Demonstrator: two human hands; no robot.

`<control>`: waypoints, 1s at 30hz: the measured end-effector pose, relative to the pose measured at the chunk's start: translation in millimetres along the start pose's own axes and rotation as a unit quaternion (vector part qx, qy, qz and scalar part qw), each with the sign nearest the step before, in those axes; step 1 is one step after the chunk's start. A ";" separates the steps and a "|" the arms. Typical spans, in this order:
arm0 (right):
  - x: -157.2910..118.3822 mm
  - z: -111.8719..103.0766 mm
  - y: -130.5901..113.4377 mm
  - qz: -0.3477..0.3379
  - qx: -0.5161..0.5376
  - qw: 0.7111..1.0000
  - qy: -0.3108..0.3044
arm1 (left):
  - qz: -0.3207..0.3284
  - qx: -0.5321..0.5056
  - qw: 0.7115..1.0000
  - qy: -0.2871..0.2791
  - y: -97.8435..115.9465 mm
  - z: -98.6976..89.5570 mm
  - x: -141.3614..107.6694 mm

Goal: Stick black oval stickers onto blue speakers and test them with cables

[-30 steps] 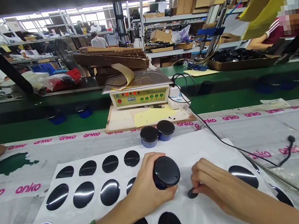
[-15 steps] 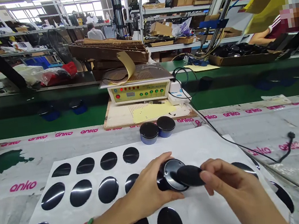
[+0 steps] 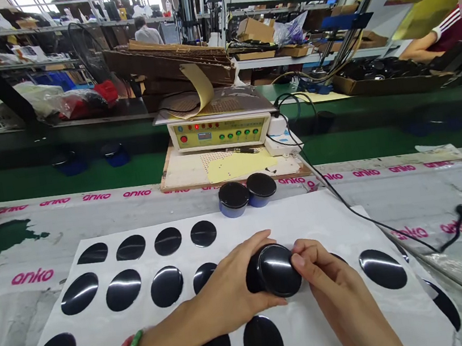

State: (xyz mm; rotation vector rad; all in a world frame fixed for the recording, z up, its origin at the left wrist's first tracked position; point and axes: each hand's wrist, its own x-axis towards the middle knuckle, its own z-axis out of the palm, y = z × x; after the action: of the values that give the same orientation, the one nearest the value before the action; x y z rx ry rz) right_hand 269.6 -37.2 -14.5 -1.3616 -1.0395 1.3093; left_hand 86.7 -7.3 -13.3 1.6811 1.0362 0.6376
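My left hand [image 3: 238, 286] is wrapped round the side of a short black cylindrical housing [image 3: 253, 276], its end face turned up towards me. Over that face lies a glossy black round sticker [image 3: 279, 270], which hides the metal-coloured surface beneath. My right hand [image 3: 329, 276] pinches the sticker's right edge between thumb and fingers. Under both hands spreads a white backing sheet [image 3: 321, 326] with rows of similar black discs [image 3: 263, 344]. Beyond the hands, two black-topped blue round pieces [image 3: 233, 198] stand side by side at the sheet's far edge.
A control box [image 3: 221, 133] with buttons and a red light stands on a board behind the sheet. A black cable [image 3: 337, 195] runs from it to the right. Farther back are stacked cardboard [image 3: 172, 61], a box of black parts [image 3: 389, 76] and other people.
My right hand has moved left and brought the black sticker flat over the housing's face, covering the metal-coloured surface. My left hand keeps its hold. The camera view has shifted slightly.
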 end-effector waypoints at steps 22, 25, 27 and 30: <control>-6.6 11.5 1.4 -0.153 -0.177 0.969 0.079 | -0.002 0.056 0.998 -0.001 -0.9 1.6 -3.4; -11.0 13.5 -5.9 -0.132 -0.254 0.954 0.092 | 0.057 0.089 0.994 0.003 -4.0 1.7 -3.1; -11.9 6.8 -10.0 -0.104 -0.328 0.933 0.102 | 0.139 0.125 0.982 0.002 -6.8 1.3 -2.2; -9.4 -20.0 -12.5 -0.076 -0.417 0.891 0.163 | 0.224 0.227 0.948 0.005 -6.7 2.8 -3.6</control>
State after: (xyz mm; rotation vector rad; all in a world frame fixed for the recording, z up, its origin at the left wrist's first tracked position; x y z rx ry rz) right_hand 289.3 -45.4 -0.9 -1.9868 -1.5046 0.4581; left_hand 84.9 -11.1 -20.3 2.3590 0.8504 0.7313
